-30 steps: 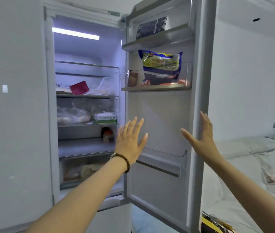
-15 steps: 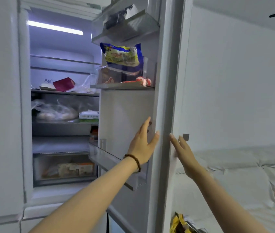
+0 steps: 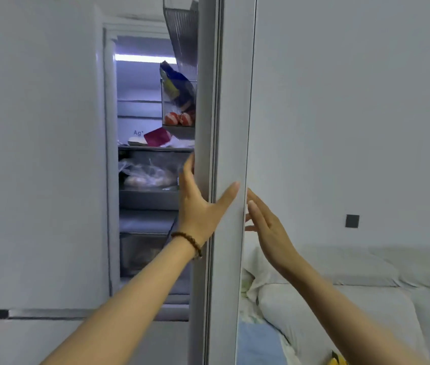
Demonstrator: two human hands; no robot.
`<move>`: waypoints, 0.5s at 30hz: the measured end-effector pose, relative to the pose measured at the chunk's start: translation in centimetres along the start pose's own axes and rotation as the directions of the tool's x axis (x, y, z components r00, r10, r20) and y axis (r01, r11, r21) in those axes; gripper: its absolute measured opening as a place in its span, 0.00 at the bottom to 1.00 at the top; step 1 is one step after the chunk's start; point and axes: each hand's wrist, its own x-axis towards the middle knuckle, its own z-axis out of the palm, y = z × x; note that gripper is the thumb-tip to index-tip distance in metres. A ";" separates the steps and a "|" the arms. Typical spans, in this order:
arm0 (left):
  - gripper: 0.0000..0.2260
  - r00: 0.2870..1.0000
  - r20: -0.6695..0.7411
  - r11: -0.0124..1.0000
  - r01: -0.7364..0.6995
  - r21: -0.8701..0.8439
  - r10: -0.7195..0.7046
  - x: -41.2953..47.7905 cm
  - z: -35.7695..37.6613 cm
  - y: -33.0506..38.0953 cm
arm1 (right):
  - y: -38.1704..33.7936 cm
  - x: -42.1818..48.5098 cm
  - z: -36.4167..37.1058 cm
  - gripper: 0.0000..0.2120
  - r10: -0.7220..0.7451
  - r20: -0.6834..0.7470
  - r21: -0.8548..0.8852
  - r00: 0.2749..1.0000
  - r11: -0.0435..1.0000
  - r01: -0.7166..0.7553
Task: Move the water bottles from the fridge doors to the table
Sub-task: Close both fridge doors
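Though the task concerns water bottles, none can be made out in the door shelves that show here, so where they are cannot be told. The fridge door (image 3: pixel 231 127) stands edge-on in the middle of the view. The left hand (image 3: pixel 200 206), with a beaded bracelet (image 3: pixel 188 243) at the wrist, lies open against the door's edge: its fingers reach along the inner side and its thumb presses across the outer edge, clasping nothing else. The right hand (image 3: pixel 266 226) is flat and unclenched, fingers stretched out at the door's outer face, just beside its edge; whether it touches the door is unclear. On the door's inner side a shelf holds a blue and yellow bag (image 3: pixel 175 86) above some red-orange round items (image 3: pixel 178 118). Inside the lit fridge (image 3: pixel 142 180), a dark red packet (image 3: pixel 157 137) sits on an upper shelf, with a clear plastic bag (image 3: pixel 148 175) on the shelf below. To the right, pale bedding (image 3: pixel 340 306) lies under a white wall bearing a dark square plate (image 3: pixel 352 221).
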 end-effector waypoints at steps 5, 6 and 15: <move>0.43 0.985 0.056 0.985 0.163 0.050 -0.165 1.9 -7.5 -1.7 | -0.1 2.0 7.0 0.23 -0.078 0.122 0.019 0.989 0.997 0.077; 0.42 0.977 0.074 0.979 0.193 0.064 -0.198 2.4 -8.9 -2.1 | -0.1 2.4 8.4 0.23 -0.092 0.138 0.012 0.986 0.996 0.091; 0.33 0.979 -0.135 0.970 0.176 0.169 -0.154 7.8 -18.7 -9.3 | 3.8 8.1 19.8 0.26 -0.102 0.187 -0.183 0.977 0.974 0.137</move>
